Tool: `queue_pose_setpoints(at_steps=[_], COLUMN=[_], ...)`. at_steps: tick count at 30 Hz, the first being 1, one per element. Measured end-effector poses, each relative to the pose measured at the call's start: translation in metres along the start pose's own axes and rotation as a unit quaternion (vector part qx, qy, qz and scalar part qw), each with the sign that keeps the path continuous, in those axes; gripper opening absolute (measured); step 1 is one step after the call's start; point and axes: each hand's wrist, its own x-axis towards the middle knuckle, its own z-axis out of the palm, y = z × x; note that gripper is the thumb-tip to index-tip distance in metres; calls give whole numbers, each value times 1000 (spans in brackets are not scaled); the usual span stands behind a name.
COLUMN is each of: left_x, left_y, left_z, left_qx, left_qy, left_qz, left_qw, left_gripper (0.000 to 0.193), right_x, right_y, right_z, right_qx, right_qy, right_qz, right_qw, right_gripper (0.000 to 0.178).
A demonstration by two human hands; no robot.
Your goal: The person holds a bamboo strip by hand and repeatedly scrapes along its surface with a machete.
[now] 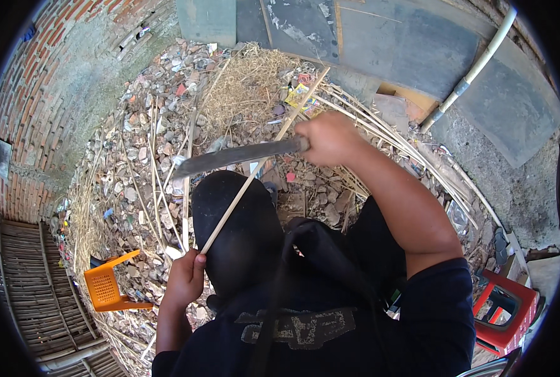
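My left hand (187, 276) is closed around the near end of a long pale bamboo strip (248, 180). The strip slants away from me over my dark-clad left knee, up to the right. My right hand (330, 139) grips the handle of a machete (239, 156). Its broad dark blade points left and crosses above the strip at a slant. From this view I cannot tell whether the blade touches the strip. Shadow and blur hide the blade's edge.
Rubble and litter (143, 135) cover the ground, with a heap of straw-like shavings (245, 85) ahead. More bamboo strips (405, 147) lie at the right. An orange plastic chair (104, 286) stands left, a red plastic stool (503, 314) right. A brick wall (34, 113) bounds the left.
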Motion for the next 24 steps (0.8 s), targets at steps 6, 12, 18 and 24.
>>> queue_pose_setpoints(at_steps=[6,12,18,24], left_x=[4,-2,6,-4], left_y=[0,0,-9,6], left_z=[0,2,2,11], left_qx=[11,32,-15,110], left_qy=[-24,2,-20,41], left_qz=[-15,-4,-16,5], left_qw=[1000,999,1000,993], left_gripper=[40,42,44,32], right_x=[1,-4,0,-14], right_y=[41,4,56,20], right_z=[4,-10,-5,-23], right_qx=[57,-74,74,-92], right_qy=[98,-9,43,7], right_qz=[117,0,178,28], right_qw=[987,997,980,995], right_gripper=[25,22,33,23])
